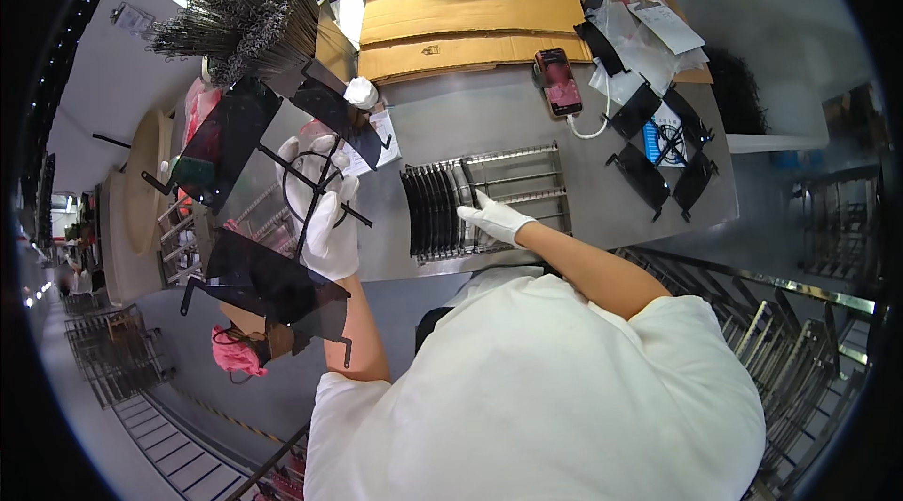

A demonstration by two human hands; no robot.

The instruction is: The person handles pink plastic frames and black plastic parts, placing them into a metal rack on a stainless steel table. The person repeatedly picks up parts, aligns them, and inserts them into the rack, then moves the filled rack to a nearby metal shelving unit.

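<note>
Both my hands wear white gloves. My left hand [329, 228] is closed round the middle of a black wire frame [318, 183], lifted over the table's left side. Dark glossy panels with small hooked tabs sit around that frame: one panel [263, 280] near my forearm, another panel [230, 139] to the left, and a third panel [343, 115] on the far side. In the middle of the table, my right hand [496, 219] has its fingers closed on a curved black plate [470, 179]. This plate is at the right end of a row of similar plates [433, 209] standing on edge in a metal rack [531, 192].
A similar assembly of dark panels [666, 139] lies on the right. Behind the rack are a phone [559, 82] with a white cable, and flattened cardboard [470, 12]. Bundled black wires [240, 16] stand at the far left. Plastic bags [621, 40] lie far right.
</note>
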